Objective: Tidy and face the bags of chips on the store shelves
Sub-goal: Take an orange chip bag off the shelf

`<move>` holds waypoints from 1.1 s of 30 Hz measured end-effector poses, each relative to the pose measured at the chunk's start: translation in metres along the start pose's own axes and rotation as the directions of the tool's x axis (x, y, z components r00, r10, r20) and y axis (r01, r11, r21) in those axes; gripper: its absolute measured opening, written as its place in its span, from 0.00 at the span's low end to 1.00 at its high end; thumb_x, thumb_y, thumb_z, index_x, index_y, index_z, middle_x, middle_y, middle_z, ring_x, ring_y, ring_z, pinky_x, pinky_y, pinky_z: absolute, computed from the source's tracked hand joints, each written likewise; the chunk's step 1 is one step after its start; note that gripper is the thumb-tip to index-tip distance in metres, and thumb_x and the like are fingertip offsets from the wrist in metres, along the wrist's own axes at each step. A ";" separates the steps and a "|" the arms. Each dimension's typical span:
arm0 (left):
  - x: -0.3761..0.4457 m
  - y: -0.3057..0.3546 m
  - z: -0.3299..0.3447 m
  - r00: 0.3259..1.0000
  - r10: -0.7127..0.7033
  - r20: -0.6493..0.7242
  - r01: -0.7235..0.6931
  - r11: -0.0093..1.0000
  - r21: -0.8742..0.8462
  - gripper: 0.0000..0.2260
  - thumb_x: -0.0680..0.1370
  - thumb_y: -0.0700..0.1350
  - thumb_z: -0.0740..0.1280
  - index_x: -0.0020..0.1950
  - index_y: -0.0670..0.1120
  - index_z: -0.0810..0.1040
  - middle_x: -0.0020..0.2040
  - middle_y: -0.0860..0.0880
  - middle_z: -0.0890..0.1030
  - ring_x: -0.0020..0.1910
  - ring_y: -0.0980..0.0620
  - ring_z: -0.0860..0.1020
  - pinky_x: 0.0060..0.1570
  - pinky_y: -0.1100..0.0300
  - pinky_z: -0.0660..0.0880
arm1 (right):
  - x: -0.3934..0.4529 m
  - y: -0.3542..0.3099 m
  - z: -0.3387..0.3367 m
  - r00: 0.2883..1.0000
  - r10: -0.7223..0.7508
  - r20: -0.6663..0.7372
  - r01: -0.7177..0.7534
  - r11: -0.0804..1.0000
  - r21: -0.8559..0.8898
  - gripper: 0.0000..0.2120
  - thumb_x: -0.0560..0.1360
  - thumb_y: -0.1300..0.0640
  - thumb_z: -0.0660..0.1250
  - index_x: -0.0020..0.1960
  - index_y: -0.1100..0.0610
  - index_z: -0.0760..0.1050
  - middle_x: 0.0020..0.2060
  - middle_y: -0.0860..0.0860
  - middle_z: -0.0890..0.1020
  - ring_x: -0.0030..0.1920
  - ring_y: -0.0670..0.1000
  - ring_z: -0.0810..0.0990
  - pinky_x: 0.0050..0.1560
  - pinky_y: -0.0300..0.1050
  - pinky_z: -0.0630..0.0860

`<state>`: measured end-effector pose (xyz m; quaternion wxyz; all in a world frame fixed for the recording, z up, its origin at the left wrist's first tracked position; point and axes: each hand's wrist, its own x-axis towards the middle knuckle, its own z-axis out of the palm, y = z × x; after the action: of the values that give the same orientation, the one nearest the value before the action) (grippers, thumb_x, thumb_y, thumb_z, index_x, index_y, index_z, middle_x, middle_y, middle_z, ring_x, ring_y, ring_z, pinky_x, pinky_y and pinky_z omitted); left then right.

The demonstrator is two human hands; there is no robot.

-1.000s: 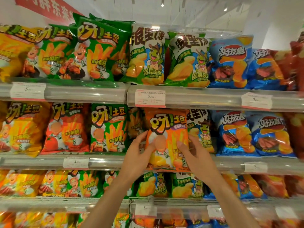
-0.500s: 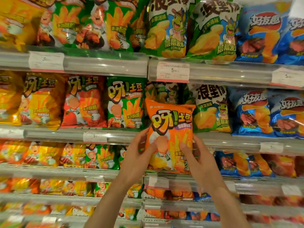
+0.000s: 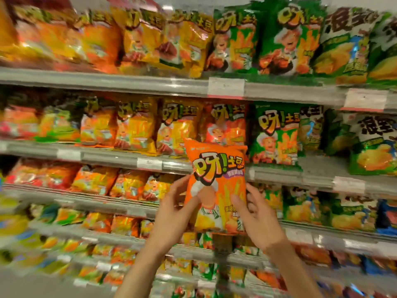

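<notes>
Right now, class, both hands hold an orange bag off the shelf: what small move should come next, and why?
Probably carry the orange bag, held by the left hand and right hand, left toward the orange bags on the lower shelf, since green bags sit beside it.

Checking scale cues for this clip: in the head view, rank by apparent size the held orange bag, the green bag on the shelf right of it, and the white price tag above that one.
1. Orange bag, though nearness inflates it.
2. Green bag.
3. Price tag.
</notes>
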<state>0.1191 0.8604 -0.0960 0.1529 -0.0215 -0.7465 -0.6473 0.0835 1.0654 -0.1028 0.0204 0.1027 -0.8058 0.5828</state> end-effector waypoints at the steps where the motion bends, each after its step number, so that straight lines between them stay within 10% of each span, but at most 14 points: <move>1: -0.002 -0.001 -0.021 1.000 0.001 -0.021 -0.001 1.000 -0.002 0.18 0.75 0.54 0.71 0.64 0.63 0.73 0.58 0.63 0.80 0.54 0.67 0.79 0.47 0.68 0.76 | 0.000 -0.010 0.019 1.000 -0.006 0.030 0.006 1.000 0.011 0.16 0.75 0.36 0.63 0.59 0.26 0.62 0.49 0.25 0.77 0.51 0.30 0.77 0.45 0.31 0.74; 9: 0.017 -0.014 -0.156 0.986 0.013 -0.163 -0.010 1.000 0.020 0.24 0.72 0.62 0.73 0.66 0.60 0.74 0.59 0.62 0.81 0.58 0.62 0.79 0.52 0.61 0.76 | 0.035 -0.071 0.142 0.983 -0.104 0.148 0.106 0.994 0.001 0.18 0.77 0.41 0.64 0.64 0.32 0.63 0.55 0.35 0.78 0.49 0.30 0.78 0.41 0.26 0.74; 13: 0.040 -0.019 -0.208 0.980 0.004 -0.199 0.000 1.000 0.020 0.20 0.72 0.57 0.72 0.64 0.61 0.74 0.55 0.69 0.80 0.55 0.69 0.78 0.49 0.70 0.75 | 0.069 -0.086 0.193 0.973 -0.156 0.171 0.157 0.988 0.005 0.20 0.74 0.35 0.64 0.64 0.28 0.64 0.56 0.36 0.79 0.51 0.35 0.80 0.47 0.36 0.78; 23: 0.124 -0.027 -0.324 0.975 0.011 -0.223 0.007 0.997 0.079 0.22 0.72 0.56 0.72 0.65 0.60 0.73 0.61 0.55 0.81 0.57 0.56 0.81 0.56 0.53 0.79 | 0.171 -0.107 0.306 0.955 -0.274 0.114 0.277 0.961 -0.012 0.32 0.68 0.24 0.63 0.69 0.32 0.64 0.61 0.41 0.78 0.58 0.44 0.80 0.56 0.53 0.79; 33: 0.170 -0.058 -0.414 0.995 0.029 -0.100 -0.023 0.998 0.060 0.19 0.78 0.48 0.71 0.66 0.60 0.72 0.62 0.58 0.77 0.57 0.67 0.77 0.55 0.66 0.74 | 0.183 -0.144 0.390 0.975 -0.222 0.008 0.222 0.974 -0.032 0.31 0.69 0.34 0.65 0.70 0.43 0.68 0.43 0.43 0.76 0.37 0.38 0.76 0.40 0.36 0.72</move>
<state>0.0273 0.4199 -0.0607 0.1992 0.0061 -0.7562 -0.6233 -0.0349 0.6279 -0.0653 0.0853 0.1931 -0.7987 0.5635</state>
